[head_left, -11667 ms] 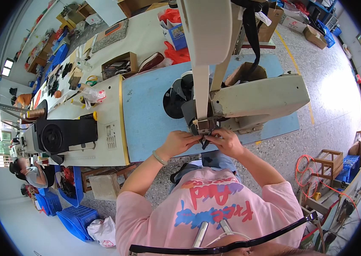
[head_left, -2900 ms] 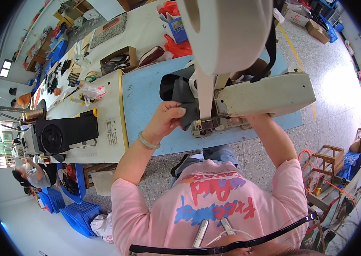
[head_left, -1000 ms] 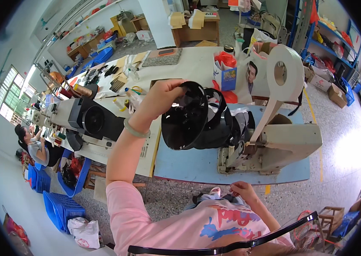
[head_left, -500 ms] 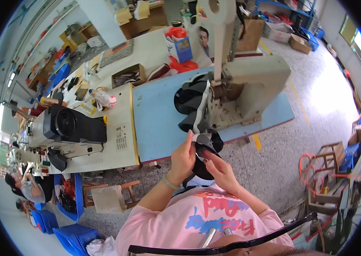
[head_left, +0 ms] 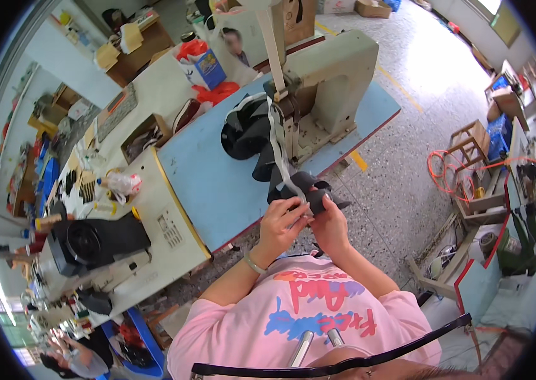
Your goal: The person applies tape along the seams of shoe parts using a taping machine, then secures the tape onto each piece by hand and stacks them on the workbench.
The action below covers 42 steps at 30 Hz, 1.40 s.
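My left hand (head_left: 280, 229) pinches the lower end of a pale strip (head_left: 275, 142) at the front edge of the blue worktop (head_left: 198, 190). Beside it, my right hand (head_left: 331, 227) grips a curved black piece (head_left: 309, 183), thumb on top. The fingertips of both hands nearly meet. From there the strip runs up to the grey-green sewing machine (head_left: 344, 76), with several more curved black pieces (head_left: 242, 136) along its left side. They look like shoe parts, but I cannot tell exactly. The machine's needle area is partly hidden.
A second, black sewing machine (head_left: 87, 244) stands on the pale table at left. Behind the blue top are a bag with red plastic (head_left: 201, 66) and an open cardboard box (head_left: 145, 138). Wooden stools (head_left: 470, 142) and an orange hose (head_left: 439, 174) are at right. Another person (head_left: 78, 354) sits far left.
My view has swung, shifting the table and machine leftward and up. The black piece in my hands has been turned and lifted, and my left fingers now pinch the strip's end.
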{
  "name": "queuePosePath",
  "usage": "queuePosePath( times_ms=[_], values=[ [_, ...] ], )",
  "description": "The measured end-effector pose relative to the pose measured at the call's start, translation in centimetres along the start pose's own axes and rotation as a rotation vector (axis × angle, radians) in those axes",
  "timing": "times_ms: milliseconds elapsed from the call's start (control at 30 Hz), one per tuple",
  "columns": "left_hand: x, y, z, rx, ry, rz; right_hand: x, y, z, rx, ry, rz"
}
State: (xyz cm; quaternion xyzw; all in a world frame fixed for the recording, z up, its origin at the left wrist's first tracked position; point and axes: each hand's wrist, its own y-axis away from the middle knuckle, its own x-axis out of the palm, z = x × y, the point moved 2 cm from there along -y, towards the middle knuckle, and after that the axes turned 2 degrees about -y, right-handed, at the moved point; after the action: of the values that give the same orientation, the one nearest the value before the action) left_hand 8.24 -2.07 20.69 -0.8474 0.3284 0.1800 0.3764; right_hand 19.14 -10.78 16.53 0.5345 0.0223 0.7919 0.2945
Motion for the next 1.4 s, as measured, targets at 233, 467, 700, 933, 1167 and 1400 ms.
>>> queuePosePath(
  times_ms=[233, 467, 700, 933, 1167, 1400],
  values=[
    [-3.8, -2.2, 6.8, -0.306, 0.434, -0.069, 0.3, 0.5, -2.8, -0.101, 0.168, -0.114],
    [-20.7, -13.7, 17.9, -0.377, 0.802, -0.798, -1.5, 5.3, -2.3, -0.128, 0.091, -0.257],
    [-33.4, -10.2, 19.1, -0.049, 0.59, -1.282, -2.4, 12.2, 5.6, -0.413, 0.441, -0.325],
    [-26.9, -7.2, 13.2, -0.281, -1.144, -0.603, 4.3, 14.3, 9.5, -0.434, 0.699, -0.497],
    [-1.9, -3.8, 0.2, 0.05, 0.359, 0.609, 4.7, 10.1, 9.3, -0.355, 1.122, -0.379],
    [4.9, -4.8, -4.2, -0.313, 1.069, 0.818, 3.2, 13.6, 10.8, -0.563, 0.909, -0.425]
  ],
)
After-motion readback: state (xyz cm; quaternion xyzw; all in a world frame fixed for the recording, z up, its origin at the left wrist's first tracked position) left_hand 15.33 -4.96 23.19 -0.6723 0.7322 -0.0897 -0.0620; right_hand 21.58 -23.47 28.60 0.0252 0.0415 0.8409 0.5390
